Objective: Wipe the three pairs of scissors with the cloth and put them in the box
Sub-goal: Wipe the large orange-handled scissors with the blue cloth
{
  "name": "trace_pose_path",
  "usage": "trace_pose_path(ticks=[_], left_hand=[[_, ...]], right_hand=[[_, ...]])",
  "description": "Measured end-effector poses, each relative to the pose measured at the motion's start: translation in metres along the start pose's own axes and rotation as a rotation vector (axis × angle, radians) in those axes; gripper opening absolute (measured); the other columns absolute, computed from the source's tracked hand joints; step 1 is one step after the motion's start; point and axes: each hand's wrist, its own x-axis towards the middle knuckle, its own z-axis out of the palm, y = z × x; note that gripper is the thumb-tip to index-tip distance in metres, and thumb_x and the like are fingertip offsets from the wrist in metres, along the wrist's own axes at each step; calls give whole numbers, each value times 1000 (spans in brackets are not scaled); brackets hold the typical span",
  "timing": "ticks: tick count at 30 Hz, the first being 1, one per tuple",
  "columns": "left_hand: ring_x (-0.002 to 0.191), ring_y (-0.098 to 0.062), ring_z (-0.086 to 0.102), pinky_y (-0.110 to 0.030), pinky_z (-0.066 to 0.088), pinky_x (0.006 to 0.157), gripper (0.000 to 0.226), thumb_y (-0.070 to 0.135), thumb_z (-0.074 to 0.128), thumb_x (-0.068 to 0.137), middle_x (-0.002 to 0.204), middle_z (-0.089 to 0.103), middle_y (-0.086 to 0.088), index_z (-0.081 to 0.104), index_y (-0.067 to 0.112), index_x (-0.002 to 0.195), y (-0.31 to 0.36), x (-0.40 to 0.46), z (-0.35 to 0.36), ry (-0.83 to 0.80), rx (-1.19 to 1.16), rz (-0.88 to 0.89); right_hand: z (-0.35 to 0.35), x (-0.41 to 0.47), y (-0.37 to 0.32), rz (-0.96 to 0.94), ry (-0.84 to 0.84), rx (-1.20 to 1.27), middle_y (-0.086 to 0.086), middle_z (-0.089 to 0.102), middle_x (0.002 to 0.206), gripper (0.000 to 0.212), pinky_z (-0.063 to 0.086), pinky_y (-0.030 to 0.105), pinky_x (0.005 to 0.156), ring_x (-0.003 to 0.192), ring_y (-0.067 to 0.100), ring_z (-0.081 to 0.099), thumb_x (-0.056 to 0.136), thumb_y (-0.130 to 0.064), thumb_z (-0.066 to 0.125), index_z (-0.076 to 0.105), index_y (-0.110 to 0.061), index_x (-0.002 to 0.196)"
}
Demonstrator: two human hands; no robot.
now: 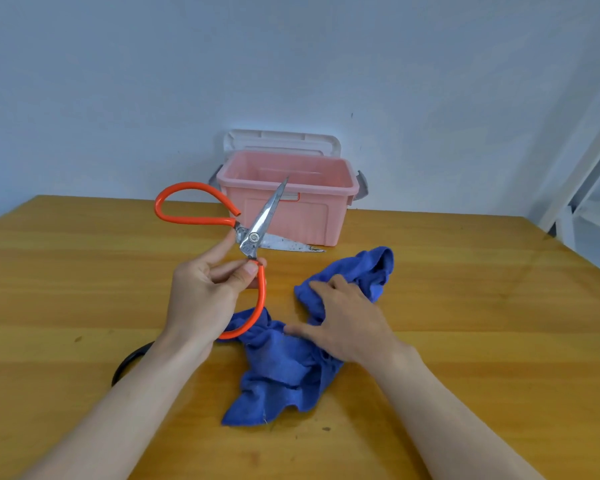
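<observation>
Head view first: what has the left hand (pixel 201 292) got?

— It pinches the large steel scissors with orange looped handles (pixel 253 237) just below the pivot, thumb and fingers curled on the lower handle, blades spread wide, held above the wooden table (pixel 465 306).

— And the right hand (pixel 347 327)?

— Fingers nearly straight, resting flat on the crumpled blue cloth (pixel 284 372), gripping nothing.

— So the wiping step?

— Likely just starting. Next it must gather cloth and meet the blades. Behind stands the open pink plastic box (pixel 309 216).

Left hand (pixel 201 292) pinching, right hand (pixel 347 323) flat.
</observation>
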Motion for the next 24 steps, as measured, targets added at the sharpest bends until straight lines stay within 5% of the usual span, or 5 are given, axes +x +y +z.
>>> trace_pose_path(ticks=[4,10,16,20,24], left_hand=[[74,-7,72,-7,44,53,50,5,68,87,116,71,-5,69,52,68,-4,2,-1,20,-21,-24],[94,-12,71,-25,45,65,42,13,66,90,96,77,6,62,46,115,-7,7,-5,66,-123,-60],[99,-24,69,-20,47,51,56,12,66,89,93,77,1,50,25,141,-15,13,-10,55,-149,-97],[99,-21,70,-57,42,98,57,12,65,90,94,77,2,48,25,142,-15,10,-6,13,-119,-119],[103,-22,68,-12,42,47,53,12,65,90,94,77,3,51,23,140,-18,7,-3,-23,-128,-120]], right_hand=[[1,10,8,-51,233,385,-3,68,91,7,50,36,74,88,18,64,93,-20,58,63,-15,95],[-36,0,28,-36,-59,1993,19,67,118,31,50,44,95,109,32,65,96,-16,47,63,0,117],[-15,14,50,235,250,642,-3,59,67,18,38,22,54,67,16,55,93,-16,59,56,-15,75],[-23,5,33,260,103,880,5,58,62,39,40,31,58,57,19,53,93,-36,63,54,-8,66],[-35,-2,21,309,-92,1600,14,75,103,38,54,35,83,89,23,73,98,-36,54,73,-2,101]])
